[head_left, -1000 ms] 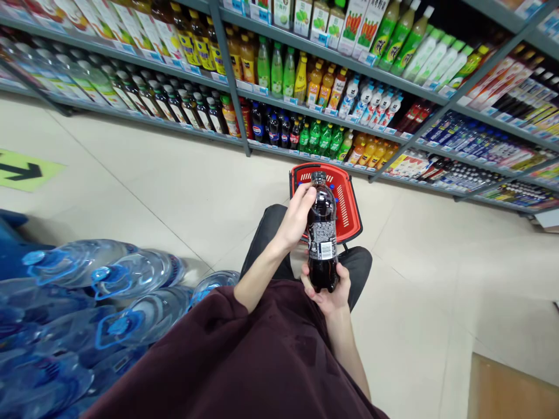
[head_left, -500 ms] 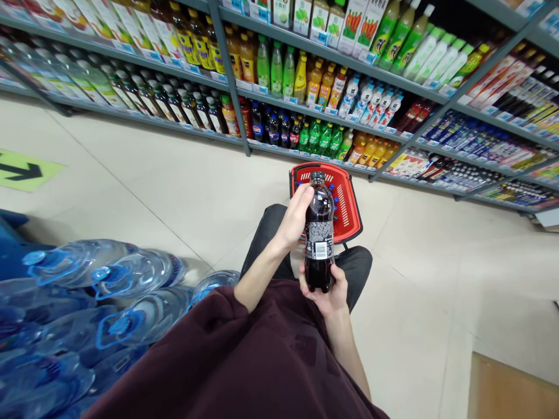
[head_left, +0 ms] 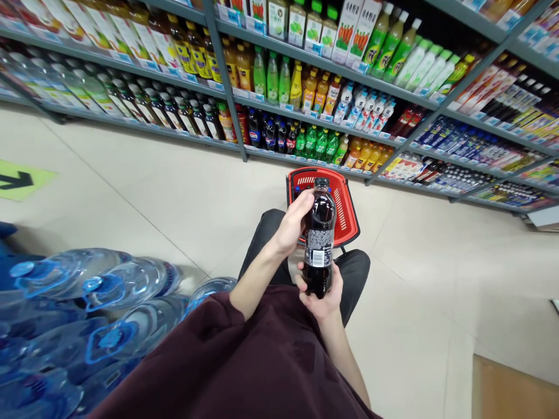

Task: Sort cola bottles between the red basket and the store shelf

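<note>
A dark soda bottle (head_left: 320, 244) with a black cap and a black label is between my two hands, its barcode side facing me. My left hand (head_left: 293, 224) is closed around the upper left side, fingers reaching behind the bottle near its shoulder. Around the base, my right hand (head_left: 322, 294) grips from below, thumb on the right and fingertips on the left. Beyond the bottle, a red shopping basket (head_left: 348, 218) stands on the floor in front of my knees. Blue-capped things lie inside it, mostly hidden by the bottle and my left hand.
Drink shelves (head_left: 279, 102) with bottles and cartons run across the far side. Large water jugs (head_left: 126, 285) with blue handles crowd the lower left. A yellow-green arrow sign (head_left: 26, 180) marks the floor at left. A brown board (head_left: 510, 390) lies at the lower right.
The whole view has shifted slightly, so the shelves, basket and hands sit a little lower. The bottle is still in both hands, turned very little if at all.
</note>
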`<move>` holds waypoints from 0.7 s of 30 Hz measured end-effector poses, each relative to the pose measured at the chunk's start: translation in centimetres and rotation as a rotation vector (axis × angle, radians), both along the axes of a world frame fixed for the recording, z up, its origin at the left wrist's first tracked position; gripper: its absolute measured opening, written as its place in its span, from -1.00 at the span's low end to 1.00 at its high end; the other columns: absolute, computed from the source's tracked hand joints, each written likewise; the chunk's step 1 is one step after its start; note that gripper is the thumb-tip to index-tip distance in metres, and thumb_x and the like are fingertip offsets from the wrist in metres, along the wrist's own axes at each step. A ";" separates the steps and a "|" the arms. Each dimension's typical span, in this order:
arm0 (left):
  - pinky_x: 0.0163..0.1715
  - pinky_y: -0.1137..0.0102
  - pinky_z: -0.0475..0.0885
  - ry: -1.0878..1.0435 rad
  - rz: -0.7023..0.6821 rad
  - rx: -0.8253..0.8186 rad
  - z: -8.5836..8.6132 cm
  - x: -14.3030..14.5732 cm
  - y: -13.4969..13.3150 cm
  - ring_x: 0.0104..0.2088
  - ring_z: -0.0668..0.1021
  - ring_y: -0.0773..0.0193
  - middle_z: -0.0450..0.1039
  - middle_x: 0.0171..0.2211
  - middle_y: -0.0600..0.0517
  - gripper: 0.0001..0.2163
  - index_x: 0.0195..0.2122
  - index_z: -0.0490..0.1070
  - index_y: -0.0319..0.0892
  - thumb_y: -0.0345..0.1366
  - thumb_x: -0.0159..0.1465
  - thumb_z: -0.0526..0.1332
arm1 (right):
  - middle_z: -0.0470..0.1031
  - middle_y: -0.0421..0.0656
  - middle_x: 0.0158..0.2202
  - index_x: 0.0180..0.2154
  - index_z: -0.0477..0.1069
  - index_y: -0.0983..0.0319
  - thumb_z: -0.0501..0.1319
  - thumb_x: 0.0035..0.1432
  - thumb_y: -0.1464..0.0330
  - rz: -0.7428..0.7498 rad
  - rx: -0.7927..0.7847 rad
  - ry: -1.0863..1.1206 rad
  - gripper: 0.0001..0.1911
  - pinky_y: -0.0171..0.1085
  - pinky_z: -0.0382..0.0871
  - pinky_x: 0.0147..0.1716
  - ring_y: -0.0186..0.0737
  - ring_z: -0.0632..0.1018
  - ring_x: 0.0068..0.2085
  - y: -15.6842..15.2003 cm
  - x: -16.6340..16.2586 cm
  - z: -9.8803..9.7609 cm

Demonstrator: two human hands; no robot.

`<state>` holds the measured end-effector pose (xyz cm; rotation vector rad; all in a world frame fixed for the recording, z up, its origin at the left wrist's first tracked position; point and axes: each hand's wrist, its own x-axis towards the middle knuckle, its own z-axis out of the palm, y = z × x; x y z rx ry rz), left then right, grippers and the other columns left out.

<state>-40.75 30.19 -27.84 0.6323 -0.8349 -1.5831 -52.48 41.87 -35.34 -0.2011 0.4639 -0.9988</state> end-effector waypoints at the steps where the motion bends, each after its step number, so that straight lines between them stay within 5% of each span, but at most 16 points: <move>1: 0.08 0.23 0.44 0.030 -0.035 0.016 0.2 0.0 0.1 0.04 0.56 0.06 0.56 0.03 -0.07 -0.62 -0.01 0.52 -0.13 0.04 0.34 0.30 | 0.54 -0.07 -0.18 -0.07 0.46 0.23 0.18 0.19 -0.15 -0.007 0.002 -0.021 -0.40 -0.50 0.18 -0.76 -0.44 0.30 -0.49 0.1 -0.1 -0.5; 6: 0.15 0.17 0.43 0.106 -0.127 0.075 0.4 -0.1 0.4 0.16 0.52 0.00 0.55 0.10 -0.05 -0.64 0.02 0.52 -0.11 -0.01 0.31 0.35 | 0.49 -0.10 -0.25 -0.11 0.46 0.28 0.09 0.22 -0.25 -0.054 0.009 -0.217 -0.28 -0.63 -0.28 -0.84 -0.53 -0.04 -0.55 0.5 -0.6 -2.2; 13: 0.18 0.17 0.44 0.090 -0.127 0.057 0.6 -0.6 0.2 0.18 0.51 -0.01 0.54 0.13 -0.07 -0.64 -0.01 0.52 -0.13 -0.01 0.30 0.36 | 0.52 -0.06 -0.17 -0.11 0.45 0.33 0.11 0.24 -0.21 -0.047 -0.039 -0.451 -0.30 -0.65 -0.12 -0.86 -0.54 0.05 -0.54 0.3 -0.6 -2.7; 21: 0.18 0.19 0.45 0.097 -0.095 0.110 0.4 -0.9 -0.1 0.16 0.53 0.03 0.54 0.10 -0.06 -0.71 -0.06 0.49 -0.16 -0.07 0.33 0.31 | 0.48 -0.12 -0.29 -0.14 0.42 0.30 0.21 0.18 -0.21 -0.084 0.034 -0.275 -0.33 -0.64 -0.31 -0.85 -0.55 -0.04 -0.54 0.0 -0.5 -2.0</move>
